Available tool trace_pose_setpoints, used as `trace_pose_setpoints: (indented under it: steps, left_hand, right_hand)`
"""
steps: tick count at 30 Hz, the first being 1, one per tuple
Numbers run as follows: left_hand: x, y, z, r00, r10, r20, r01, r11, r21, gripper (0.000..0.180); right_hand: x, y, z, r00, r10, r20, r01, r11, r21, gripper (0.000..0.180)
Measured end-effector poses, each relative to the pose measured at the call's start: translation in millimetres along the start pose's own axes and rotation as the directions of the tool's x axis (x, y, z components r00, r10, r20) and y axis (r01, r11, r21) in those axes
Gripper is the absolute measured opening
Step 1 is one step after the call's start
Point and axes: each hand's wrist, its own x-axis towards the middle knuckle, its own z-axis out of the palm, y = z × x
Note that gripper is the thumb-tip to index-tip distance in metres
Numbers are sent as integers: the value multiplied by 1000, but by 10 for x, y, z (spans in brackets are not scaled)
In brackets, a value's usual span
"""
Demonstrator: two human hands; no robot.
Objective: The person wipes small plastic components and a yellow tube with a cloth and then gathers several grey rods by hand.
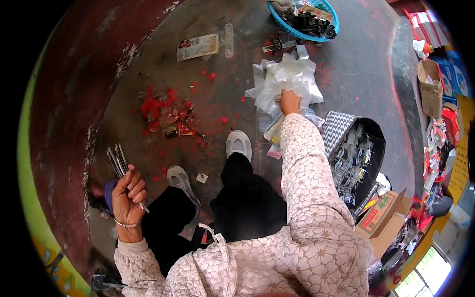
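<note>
At the lower left my left hand (129, 200) is closed around a bundle of thin grey rods (118, 159) that fan out above the fingers. One rod end pokes out below the palm; their exact kind cannot be made out. My right arm stretches forward over the floor. Its hand (290, 102) has curled fingers pinching into a loose pile of clear plastic bags (287, 74). The fingertips are partly hidden there. Yellowish and bluish plastic packets (273, 129) lie under the near side of the pile.
A blue basket (274, 22) of black items stands far off. A checkered bin (338, 126) holding metallic pieces sits at the right, beside an open cardboard box (378, 218). Red scraps (161, 106) litter the floor at left, below a flat printed package (198, 47).
</note>
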Motion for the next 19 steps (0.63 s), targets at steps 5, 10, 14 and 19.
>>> trace_pose_setpoints:
  steps: [5,10,14,19]
  left_hand:
    - [-23,-7,18,999,7,38,-9,999,50,16]
    - [-148,-66,171,990,-8,139,7,1000,6,20]
    - [-58,-188,283,965,-71,254,66,997,31,20]
    - [16,-460,480,941,-46,335,16,996,91,23]
  right_hand:
    - [-148,275,-179,957,164,-239,-47,901,430,16]
    - [-258,838,-919,807,568,163,-144,-78,987,16]
    - [-590,1219,-1730,966,257,10,60,-262,963,17]
    - [-1121,519,-3206,950,10,-312,311,70,948,24]
